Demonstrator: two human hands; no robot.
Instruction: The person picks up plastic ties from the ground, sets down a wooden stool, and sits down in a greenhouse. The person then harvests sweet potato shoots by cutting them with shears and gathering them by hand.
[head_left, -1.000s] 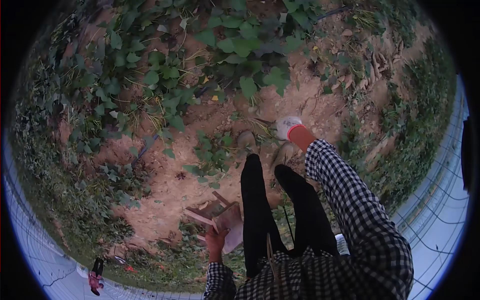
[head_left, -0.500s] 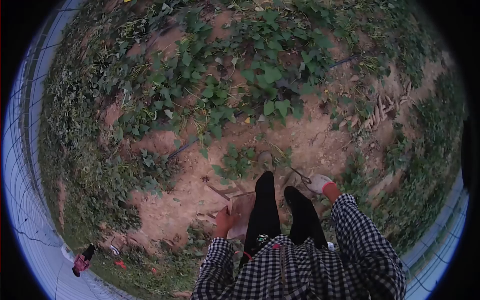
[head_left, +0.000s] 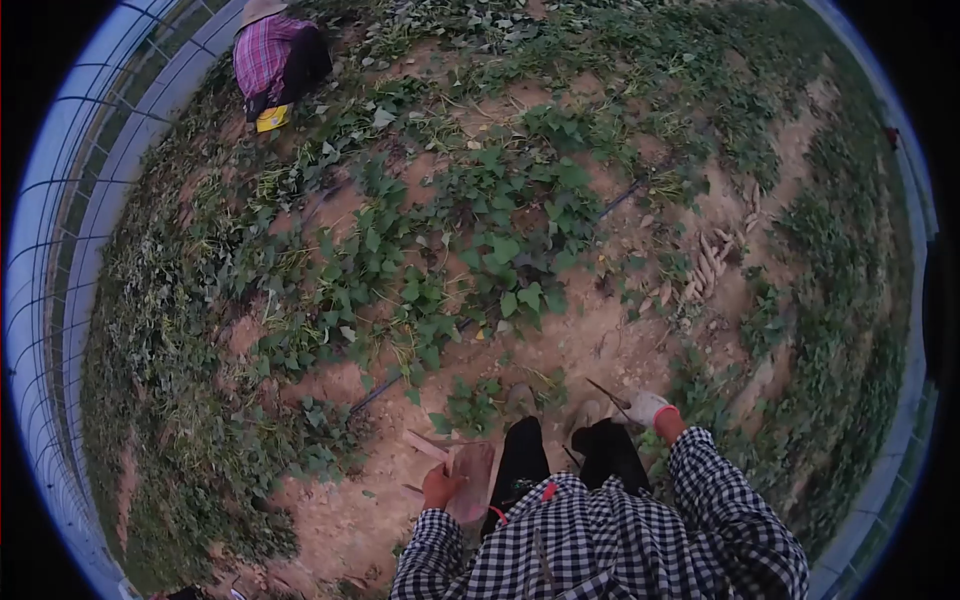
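Note:
My bare left hand [head_left: 440,486] is closed on the edge of a small wooden stool [head_left: 470,480], which is tilted beside my left leg. On my right hand [head_left: 645,408] is a whitish glove with a pink cuff. Its fingers are wrapped round a thin dark tool [head_left: 608,394] that points up and to the left, just right of my shoes [head_left: 587,412]. Only a narrow part of the tool shows; the glove hides its lower end.
Leafy green vines [head_left: 500,260] spread over reddish soil ahead. Pale elongated roots [head_left: 708,262] lie in a pile at the right. A black hose [head_left: 375,393] crosses the soil. Another person in a pink plaid shirt [head_left: 262,62] crouches at the upper left by something yellow [head_left: 272,118].
The view has tilted up and forward, bringing the crouching person into sight. My right hand has moved back nearer my body, and the tool now shows more clearly. The stool stays in my left hand.

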